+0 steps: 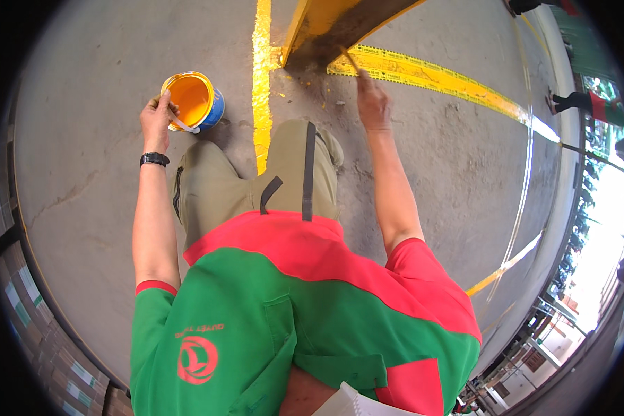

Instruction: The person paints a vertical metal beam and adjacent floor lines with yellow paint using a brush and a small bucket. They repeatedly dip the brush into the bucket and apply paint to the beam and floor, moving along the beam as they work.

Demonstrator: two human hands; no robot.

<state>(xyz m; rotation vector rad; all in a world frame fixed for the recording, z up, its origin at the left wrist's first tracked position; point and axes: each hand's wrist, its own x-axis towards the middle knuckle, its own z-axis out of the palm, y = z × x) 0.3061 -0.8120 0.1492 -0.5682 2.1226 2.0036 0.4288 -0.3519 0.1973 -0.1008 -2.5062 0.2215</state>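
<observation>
The person is low to the grey floor (83, 125), knees forward, with the two hands apart and separately occupied. The left hand (158, 119), a dark watch (154, 159) at its wrist, has its grip pinched at the left edge of an open blue paint can (218, 111); whether the fingers bear on the rim alone or also take the pale strip (184, 125), apparently the handle, cannot be told. The hold seems meant to steady the can, mouth upward, so that the yellow-orange paint (192, 100) inside lies accessible without spilling. The can is just beyond the left knee, left of the yellow floor stripe (262, 83); the position appears chosen for easy reach while off the marking. Whether its base bears on the floor cannot be confirmed. The right hand (374, 104) has its grip closed around a slim brown tool (351, 61), probably a brush, whose far end is at the foot of a yellow post (319, 35); contact there is too small to verify. The extended arm and rearward hold presumably spare the knuckles from the surface. Right of the post, printed yellow tape (423, 61) borders a yellow band (423, 71), likely placed to guard its edges.
</observation>
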